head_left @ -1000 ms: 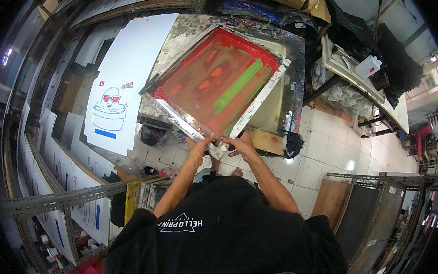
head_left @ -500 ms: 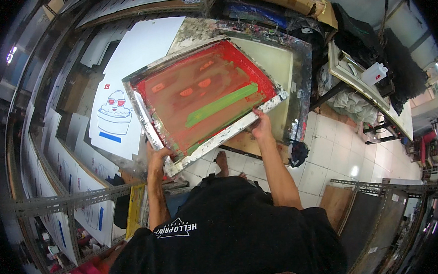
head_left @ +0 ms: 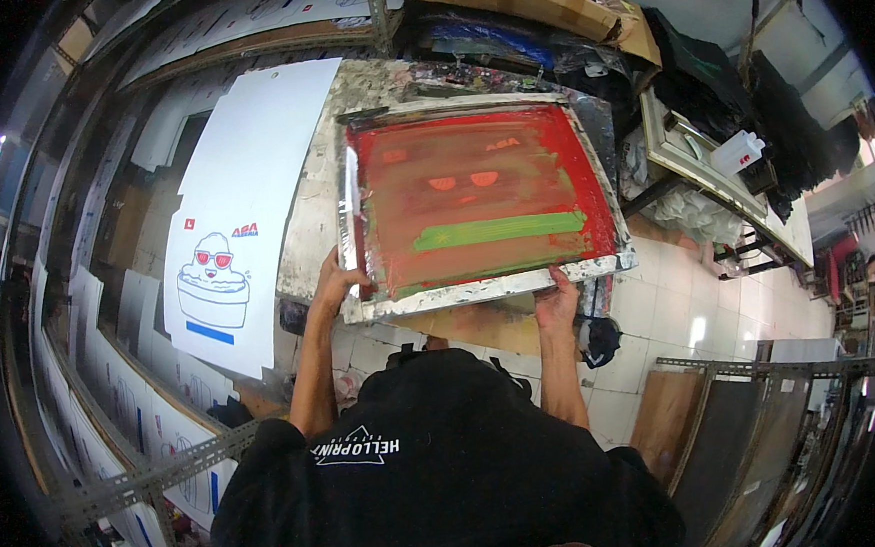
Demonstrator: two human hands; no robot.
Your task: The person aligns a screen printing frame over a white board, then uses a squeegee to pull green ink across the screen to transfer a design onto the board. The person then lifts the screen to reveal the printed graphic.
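Note:
A screen printing frame [head_left: 473,196] with a worn pale border is between my hands, over the paint-stained work table [head_left: 309,221]. Its mesh is red and brownish, with a green band along the near part and small orange shapes above that. My left hand [head_left: 333,283] grips the near left corner, thumb on top. My right hand [head_left: 556,298] is closed on the near edge, towards the right; its underside fingers are hidden. Left of the frame lies a white printed sheet [head_left: 252,185] bearing a blue-outlined cartoon tub with red glasses.
Metal racks [head_left: 159,466] with several printed sheets stand at the left. A side table [head_left: 697,177] at the right carries a white plastic bottle [head_left: 738,153]. Cardboard [head_left: 516,3] lies at the back, and boards [head_left: 712,427] lean in a rack at the lower right.
The frame has moved right and turned clockwise, so its near edge lies closer to level. Both hands moved with it, and more of the printed sheet shows.

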